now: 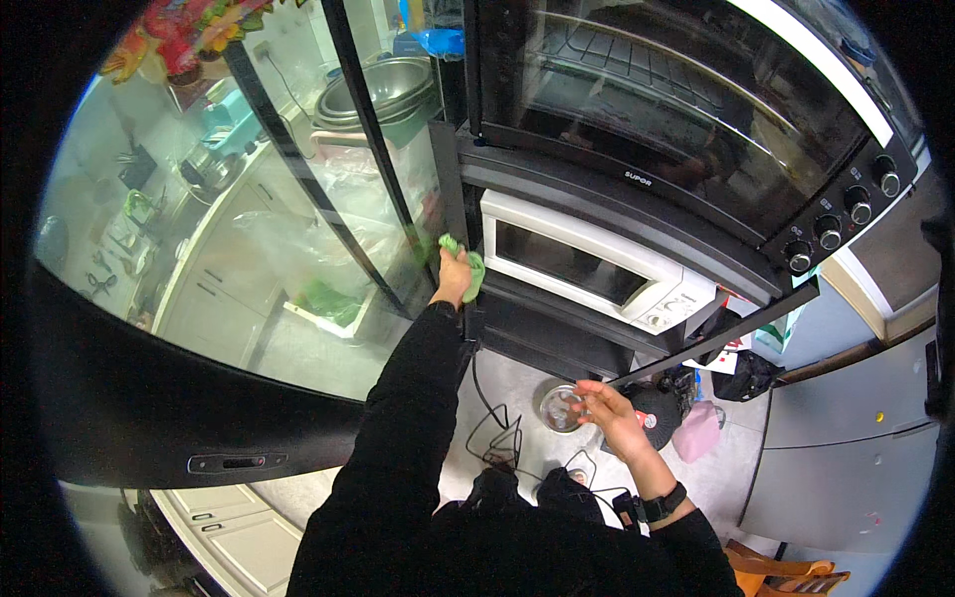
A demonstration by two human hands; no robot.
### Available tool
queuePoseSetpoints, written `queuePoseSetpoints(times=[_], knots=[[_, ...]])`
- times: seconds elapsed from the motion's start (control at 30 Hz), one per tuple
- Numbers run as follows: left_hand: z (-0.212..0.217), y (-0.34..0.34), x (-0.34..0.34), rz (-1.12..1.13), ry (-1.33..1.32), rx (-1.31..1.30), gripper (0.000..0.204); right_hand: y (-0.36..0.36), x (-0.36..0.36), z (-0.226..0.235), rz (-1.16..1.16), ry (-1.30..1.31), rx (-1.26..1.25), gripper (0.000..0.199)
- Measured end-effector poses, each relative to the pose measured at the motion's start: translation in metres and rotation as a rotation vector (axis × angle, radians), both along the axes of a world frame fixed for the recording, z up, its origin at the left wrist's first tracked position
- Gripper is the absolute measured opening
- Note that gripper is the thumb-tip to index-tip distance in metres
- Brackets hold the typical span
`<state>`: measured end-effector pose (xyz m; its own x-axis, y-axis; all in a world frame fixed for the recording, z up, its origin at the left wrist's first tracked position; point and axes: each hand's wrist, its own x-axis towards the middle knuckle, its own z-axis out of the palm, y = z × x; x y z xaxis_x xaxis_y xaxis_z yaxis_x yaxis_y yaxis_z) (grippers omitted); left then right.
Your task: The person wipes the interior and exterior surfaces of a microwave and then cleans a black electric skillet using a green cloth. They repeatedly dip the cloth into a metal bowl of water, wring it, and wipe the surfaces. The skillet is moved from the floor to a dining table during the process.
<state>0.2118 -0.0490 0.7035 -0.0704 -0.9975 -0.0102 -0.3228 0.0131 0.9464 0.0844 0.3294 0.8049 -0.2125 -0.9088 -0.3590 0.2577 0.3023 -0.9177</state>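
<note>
My left hand (pixel 453 278) is closed around a green cloth (pixel 476 280), part of which sticks out above the fingers. Hand and cloth are at the black upright post (pixel 451 184) of a rack, beside the edge of a glass panel (pixel 288 249); whether the cloth touches the post or the glass I cannot tell. To the right of them a white microwave-like oven (pixel 587 254) sits on the rack's middle shelf. My right hand (pixel 617 423) hangs in the air with its fingers apart, holding nothing. Below its fingertips a round metal bowl (pixel 559 408) stands on the floor.
A large black oven (pixel 647 109) with several knobs tops the rack. Looped black cable (pixel 497 438) lies near my feet. Bags, one of them pink (pixel 699 432), sit right of the bowl. Through the glass show stacked metal basins (pixel 383 90) and a counter. A grey fridge-like cabinet (pixel 846 448) stands right.
</note>
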Motion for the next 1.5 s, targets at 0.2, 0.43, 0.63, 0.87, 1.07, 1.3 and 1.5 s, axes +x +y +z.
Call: queuePoseSetpoints(times=[0.2, 0.43, 0.63, 0.87, 1.07, 1.3, 1.5], knots=[[0.066, 0.006, 0.001, 0.048, 0.059, -0.378, 0.053, 0.009, -0.005, -0.03, -0.003, 0.021, 0.047, 0.033], [0.156, -0.006, -0.006, 0.0, 0.366, -0.654, 0.057, -0.026, 0.017, -0.063, 0.008, -0.093, 0.188, 0.029], [0.047, -0.017, -0.023, 0.178, 0.257, -0.724, 0.047, -0.162, 0.023, -0.067, 0.007, 0.264, -0.24, 0.027], [-0.02, -0.019, -0.01, 0.08, 0.265, -0.648, 0.047, -0.343, 0.036, 0.008, 0.263, 1.803, -1.262, 0.045], [-0.045, -0.025, 0.001, 0.075, 0.264, -0.586, 0.044, -0.387, 0.043, 0.018, 0.744, 2.507, -1.117, 0.022], [-0.162, -0.018, 0.008, 0.053, 0.22, -0.346, 0.044, -0.392, 0.058, -0.117, 0.961, 2.568, -0.878, 0.019], [-0.277, -0.023, -0.003, 0.109, -0.061, -0.445, 0.037, -0.363, 0.088, -0.236, 0.848, 2.503, -0.425, 0.037]])
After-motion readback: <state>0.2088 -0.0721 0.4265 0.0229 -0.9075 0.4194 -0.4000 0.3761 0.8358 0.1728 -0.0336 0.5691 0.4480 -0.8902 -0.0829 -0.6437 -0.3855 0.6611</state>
